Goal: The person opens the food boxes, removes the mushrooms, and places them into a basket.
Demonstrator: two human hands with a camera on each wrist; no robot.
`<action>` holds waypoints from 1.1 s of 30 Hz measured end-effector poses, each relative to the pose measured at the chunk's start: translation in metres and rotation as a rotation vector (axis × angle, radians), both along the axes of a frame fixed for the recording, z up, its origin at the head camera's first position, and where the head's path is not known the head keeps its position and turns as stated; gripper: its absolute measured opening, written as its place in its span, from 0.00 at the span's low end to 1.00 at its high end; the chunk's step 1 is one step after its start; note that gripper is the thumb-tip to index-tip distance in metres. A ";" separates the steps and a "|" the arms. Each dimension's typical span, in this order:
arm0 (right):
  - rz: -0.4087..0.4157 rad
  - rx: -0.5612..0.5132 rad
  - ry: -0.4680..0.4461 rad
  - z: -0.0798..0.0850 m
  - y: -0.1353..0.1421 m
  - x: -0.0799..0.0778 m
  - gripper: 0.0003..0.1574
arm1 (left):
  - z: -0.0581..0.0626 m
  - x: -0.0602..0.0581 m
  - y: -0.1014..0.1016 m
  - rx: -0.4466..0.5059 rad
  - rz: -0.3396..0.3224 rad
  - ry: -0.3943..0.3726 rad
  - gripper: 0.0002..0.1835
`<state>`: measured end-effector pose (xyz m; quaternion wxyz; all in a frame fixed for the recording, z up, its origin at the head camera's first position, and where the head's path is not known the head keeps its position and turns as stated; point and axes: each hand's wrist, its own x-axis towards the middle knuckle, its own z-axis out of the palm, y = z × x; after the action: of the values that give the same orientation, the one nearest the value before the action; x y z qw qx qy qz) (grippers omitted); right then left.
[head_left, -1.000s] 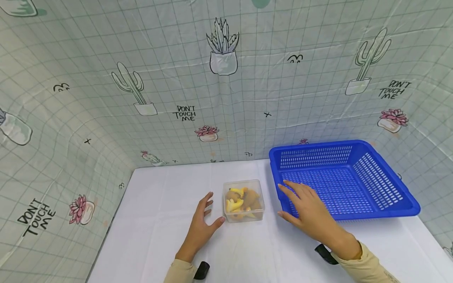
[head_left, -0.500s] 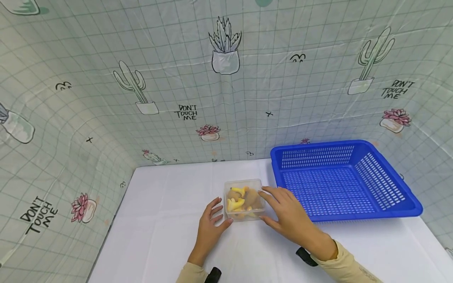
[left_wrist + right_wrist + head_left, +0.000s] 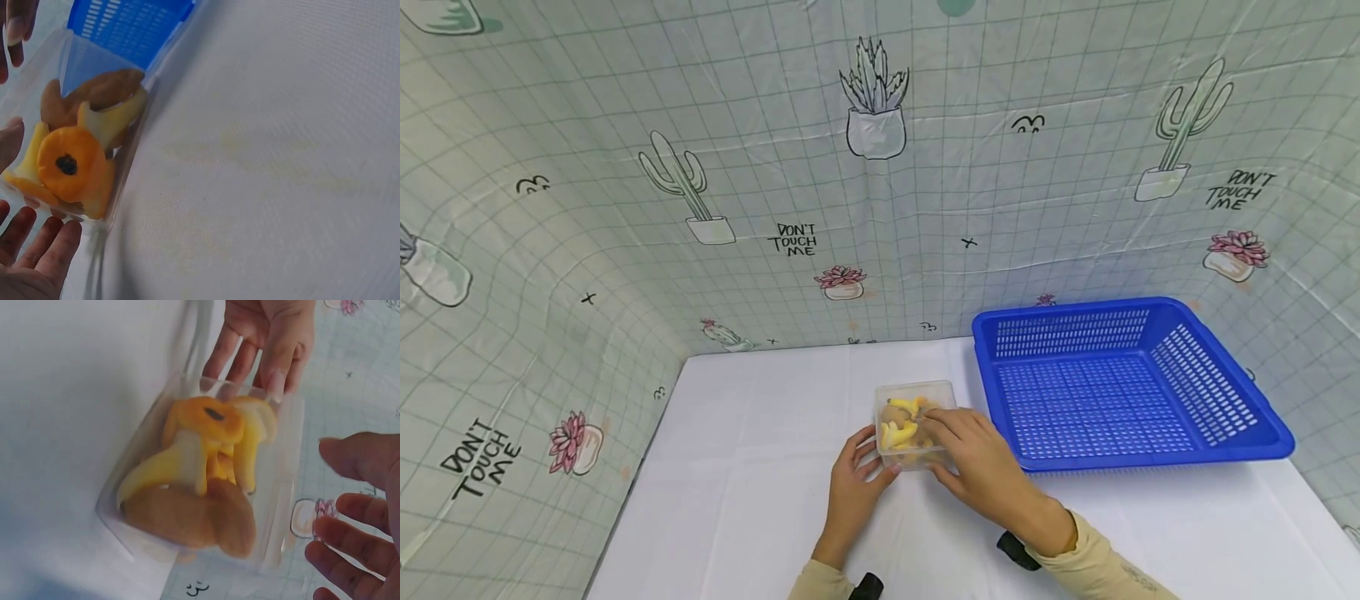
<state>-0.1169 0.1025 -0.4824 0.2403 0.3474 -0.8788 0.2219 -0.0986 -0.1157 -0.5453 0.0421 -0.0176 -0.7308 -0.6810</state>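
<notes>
A clear plastic container on the table holds food-shaped pieces: an orange pumpkin-like piece, yellow pieces with pale ends and a lumpy brown piece. My left hand is at the container's left front corner, fingers lightly bent along the left side and thumb by the front wall. Over the right side of the container reaches my right hand, its fingers spread. In the right wrist view nothing lies between that hand's thumb and fingers.
A blue slotted plastic basket stands to the right of the container. A white cloth covers the table. Behind it hangs a gridded cloth printed with cacti.
My right hand has moved left from the basket's edge to over the container. My left hand has shifted right to the container's corner. The container stays in place.
</notes>
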 end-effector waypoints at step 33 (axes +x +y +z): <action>-0.028 -0.062 0.135 -0.031 -0.022 -0.011 0.29 | -0.005 -0.004 0.004 0.004 0.069 0.001 0.31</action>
<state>-0.1276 0.0808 -0.5138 0.3130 0.3415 -0.8581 0.2215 -0.1021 -0.1116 -0.5507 0.0659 0.0074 -0.7298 -0.6805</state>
